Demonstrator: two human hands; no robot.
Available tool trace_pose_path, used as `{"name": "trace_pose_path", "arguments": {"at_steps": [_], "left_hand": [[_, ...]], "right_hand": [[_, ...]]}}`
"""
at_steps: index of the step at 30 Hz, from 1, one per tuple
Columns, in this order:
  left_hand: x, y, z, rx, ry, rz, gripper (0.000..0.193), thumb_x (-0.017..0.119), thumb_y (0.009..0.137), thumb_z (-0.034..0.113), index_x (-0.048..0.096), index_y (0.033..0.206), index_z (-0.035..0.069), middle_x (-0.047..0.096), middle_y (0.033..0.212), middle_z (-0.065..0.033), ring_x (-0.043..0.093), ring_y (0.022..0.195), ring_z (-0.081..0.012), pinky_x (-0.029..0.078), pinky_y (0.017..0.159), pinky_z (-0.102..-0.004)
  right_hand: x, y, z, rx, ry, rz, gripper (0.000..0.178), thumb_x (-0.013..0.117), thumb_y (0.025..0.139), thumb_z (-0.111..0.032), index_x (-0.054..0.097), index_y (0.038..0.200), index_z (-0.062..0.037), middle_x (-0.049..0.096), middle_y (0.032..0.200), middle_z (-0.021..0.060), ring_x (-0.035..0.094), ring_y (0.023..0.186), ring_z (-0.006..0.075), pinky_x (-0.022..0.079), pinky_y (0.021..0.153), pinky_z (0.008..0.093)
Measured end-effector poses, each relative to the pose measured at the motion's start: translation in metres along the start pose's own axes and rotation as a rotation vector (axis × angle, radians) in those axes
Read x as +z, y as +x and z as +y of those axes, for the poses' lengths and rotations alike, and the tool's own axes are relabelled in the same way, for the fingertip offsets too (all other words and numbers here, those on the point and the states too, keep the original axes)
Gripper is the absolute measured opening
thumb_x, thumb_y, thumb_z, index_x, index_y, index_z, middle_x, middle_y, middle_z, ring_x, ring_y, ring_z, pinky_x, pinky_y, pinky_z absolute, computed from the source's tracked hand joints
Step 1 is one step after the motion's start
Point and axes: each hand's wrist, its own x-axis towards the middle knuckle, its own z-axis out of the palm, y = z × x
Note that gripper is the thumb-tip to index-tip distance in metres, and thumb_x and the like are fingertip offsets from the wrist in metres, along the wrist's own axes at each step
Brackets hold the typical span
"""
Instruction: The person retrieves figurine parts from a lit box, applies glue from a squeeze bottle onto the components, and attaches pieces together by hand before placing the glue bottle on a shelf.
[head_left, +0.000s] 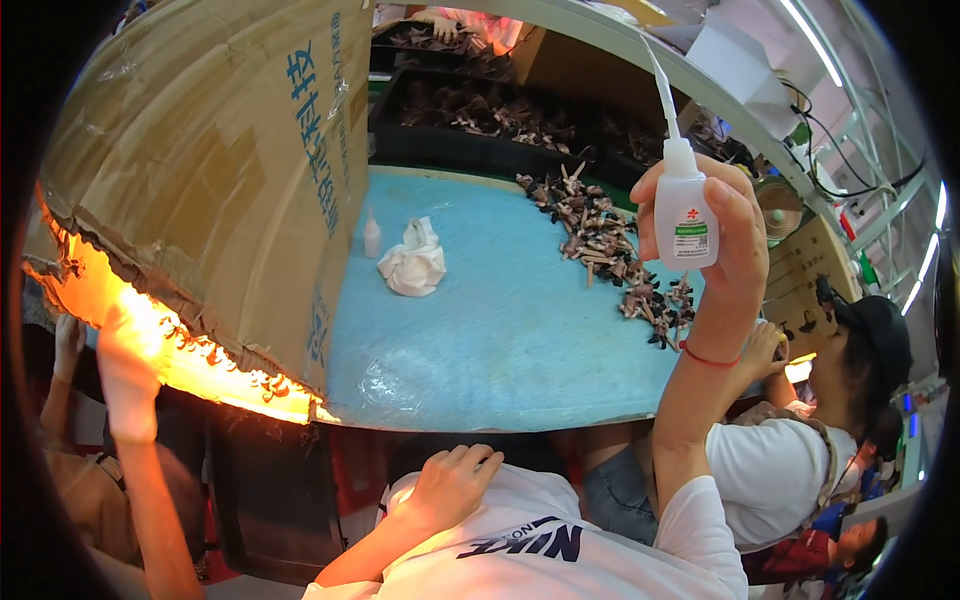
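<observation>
Raised high over the right side of the table, my right hand (738,215) is closed around a small white glue bottle (684,215). The bottle stands upright, its long thin clear nozzle pointing up and its label facing me. My left hand (458,488) lies on the front of my white shirt, fingers loosely stretched, with nothing seen in it. On the blue tabletop (480,340) are a crumpled white tissue (413,258) and a second small bottle (372,237) beside the cardboard. A pile of small brown and pinkish pieces (600,240) stretches along the table's right side.
A tall cardboard sheet (210,180) walls off the left side, with bright orange light below. Black trays (400,135) of similar pieces stand at the back. A co-worker's arm (140,440) reaches in at left; another person (790,470) in a dark cap sits at right.
</observation>
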Motion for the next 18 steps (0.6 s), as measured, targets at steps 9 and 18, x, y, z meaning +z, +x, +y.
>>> {"name": "trace_pose_path", "arguments": {"at_steps": [9, 18], "left_hand": [[0.003, -0.001, -0.002, 0.002, 0.018, -0.01, 0.033, 0.055, 0.062, 0.004, 0.059, 0.094, -0.001, 0.058, 0.088, -0.0104, 0.057, 0.07, -0.0229, 0.046, 0.057, -0.0314], [0.001, -0.001, -0.002, -0.01, 0.031, -0.022, 0.03, 0.054, 0.063, 0.003, 0.059, 0.093, 0.0, 0.058, 0.087, -0.0104, 0.057, 0.069, -0.0225, 0.046, 0.057, -0.0317]], "right_hand": [[-0.01, 0.002, -0.026, -0.104, -0.183, -0.037, 0.05, 0.037, 0.088, -0.036, 0.055, 0.103, 0.0079, 0.06, 0.065, 0.0106, 0.058, 0.055, 0.0138, 0.045, 0.048, 0.0221], [-0.017, 0.004, -0.026, -0.165, -0.176, -0.094, 0.05, 0.036, 0.091, -0.036, 0.053, 0.106, 0.0083, 0.06, 0.065, 0.0107, 0.06, 0.057, 0.0136, 0.045, 0.048, 0.0217]]}}
